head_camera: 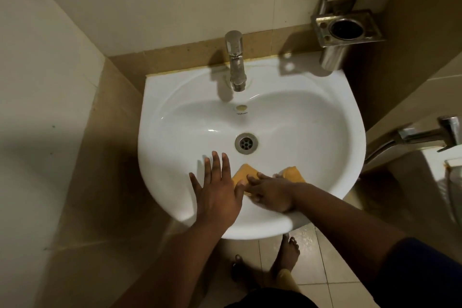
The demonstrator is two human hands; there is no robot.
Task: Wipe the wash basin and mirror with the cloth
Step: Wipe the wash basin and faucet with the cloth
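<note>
White wash basin (312, 137), wall-mounted; small printed maker's mark under the overflow hole, too blurred to read. Orange cloth (246, 172) lies on the near inner slope below the drain (246, 143). Right hand (271, 194) presses on the cloth, fingers seemingly curled over it. Left hand (216, 191) flat on the rim, fingers spread. Chrome tap (236, 62); steel holder (346, 26); beige wall tiles.

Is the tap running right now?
Off, as far as shows: no stream falls from the tap spout, and the wash basin around the drain holds no pooled water.
</note>
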